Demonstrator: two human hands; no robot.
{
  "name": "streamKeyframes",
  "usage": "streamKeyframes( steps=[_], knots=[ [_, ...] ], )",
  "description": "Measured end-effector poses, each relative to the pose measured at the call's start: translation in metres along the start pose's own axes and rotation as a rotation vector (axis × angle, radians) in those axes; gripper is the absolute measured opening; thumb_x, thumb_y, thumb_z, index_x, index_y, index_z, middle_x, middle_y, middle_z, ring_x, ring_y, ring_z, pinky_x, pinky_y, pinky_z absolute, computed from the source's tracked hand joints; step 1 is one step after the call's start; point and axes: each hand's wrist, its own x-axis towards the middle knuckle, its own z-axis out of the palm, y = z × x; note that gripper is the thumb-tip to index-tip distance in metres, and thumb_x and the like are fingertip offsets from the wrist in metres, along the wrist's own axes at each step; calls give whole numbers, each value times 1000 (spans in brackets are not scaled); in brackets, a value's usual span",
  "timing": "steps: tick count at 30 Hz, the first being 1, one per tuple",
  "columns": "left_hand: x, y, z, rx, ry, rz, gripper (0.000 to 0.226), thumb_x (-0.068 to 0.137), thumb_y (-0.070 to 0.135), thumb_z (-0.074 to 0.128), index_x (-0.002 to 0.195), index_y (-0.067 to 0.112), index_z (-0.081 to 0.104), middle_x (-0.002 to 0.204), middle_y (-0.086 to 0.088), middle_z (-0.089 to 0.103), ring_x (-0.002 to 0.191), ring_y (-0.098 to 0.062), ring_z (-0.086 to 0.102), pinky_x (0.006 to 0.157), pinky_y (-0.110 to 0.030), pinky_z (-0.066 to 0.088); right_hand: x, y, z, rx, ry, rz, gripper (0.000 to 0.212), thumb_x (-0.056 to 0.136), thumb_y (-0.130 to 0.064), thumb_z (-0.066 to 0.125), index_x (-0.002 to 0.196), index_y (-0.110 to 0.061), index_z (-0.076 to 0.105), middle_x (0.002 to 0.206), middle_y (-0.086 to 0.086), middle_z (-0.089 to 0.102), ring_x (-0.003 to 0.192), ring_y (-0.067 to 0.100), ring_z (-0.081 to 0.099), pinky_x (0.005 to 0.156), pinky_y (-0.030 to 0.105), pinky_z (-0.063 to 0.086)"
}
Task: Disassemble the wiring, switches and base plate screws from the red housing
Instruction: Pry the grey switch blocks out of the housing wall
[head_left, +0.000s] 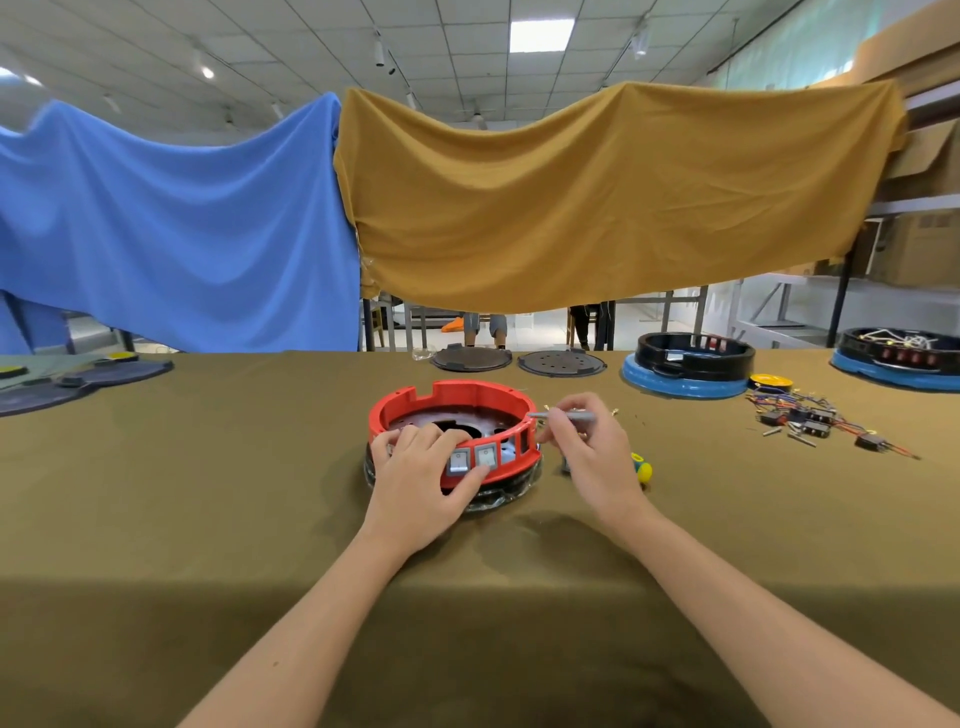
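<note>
Red housing (457, 410), mid-table, is steadied by L hand (423, 475) w/ fingers curled over its front rim by the switches (472, 460), while a thin grey tool (563, 416), prob. a driver, is pinched in R hand (587, 447); tip is best kept square, pressure light.

Both bare arms reached forward. The left hand (423, 470) lay flat with its fingers bent over something. The right hand (584, 441) pinched a thin thing, fingers curled.
</note>
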Motion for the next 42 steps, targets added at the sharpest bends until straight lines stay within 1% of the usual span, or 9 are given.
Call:
streamKeyframes(
  steps=[2,6,9,12,21,26,31,35,42],
  knots=[
    [0,-1,0,-9,7,4,34,90,56,53,110,30,65,99,14,60,99,-11,51,97,-35,25,5,-8,10,69,-1,-5,10,100,-24,58,98,-15,63,83,1,73,80,9,70,69,23,56],
    [0,-1,-2,-45,6,8,34,88,55,52,108,31,64,97,16,58,98,-10,51,97,-36,26,2,-6,29,123,27,3,14,103,-30,51,94,-21,58,86,-5,67,82,9,67,68,26,56],
    [-1,-3,-2,-83,7,19,36,86,57,49,107,32,63,95,19,55,98,-8,50,98,-35,25,-6,3,35,132,66,51,18,102,-38,48,93,-25,55,91,11,66,89,26,65,80,48,57],
    [0,-2,-1,-78,8,27,36,86,57,48,107,31,63,94,19,54,98,-8,50,99,-36,26,-8,3,35,103,96,29,24,97,-49,44,92,-27,54,89,11,65,87,26,64,80,50,55],
    [-1,1,-2,-92,9,64,38,87,56,51,118,34,58,104,15,52,103,-8,47,100,-37,27,-12,-1,36,97,74,-18,18,100,-43,46,94,-28,54,90,15,65,85,36,64,76,58,53],
    [0,-1,2,-116,26,152,31,89,44,59,117,31,59,110,10,48,111,-10,48,101,-38,31,-13,-2,36,34,52,-42,22,99,-47,41,93,-29,51,83,15,63,76,35,62,68,54,54],
    [-1,-2,3,-109,40,188,28,91,41,59,117,29,59,110,9,51,109,-11,50,99,-37,34,11,-10,34,-211,-70,-109,30,105,-42,38,87,-21,50,67,-4,58,54,7,52,51,23,42],
    [-1,-3,4,-96,46,208,28,92,40,58,117,27,60,110,6,53,107,-13,51,96,-37,36,34,-26,31,-337,-295,-86,30,106,-40,38,84,-22,46,72,6,61,58,21,53,59,38,47],
    [-1,-3,4,-94,39,218,26,91,40,59,115,30,56,110,7,53,107,-11,49,96,-32,31,55,-38,31,-334,-494,33,30,106,-36,39,84,-17,46,73,-2,49,59,8,46,59,29,40]
  ],
)
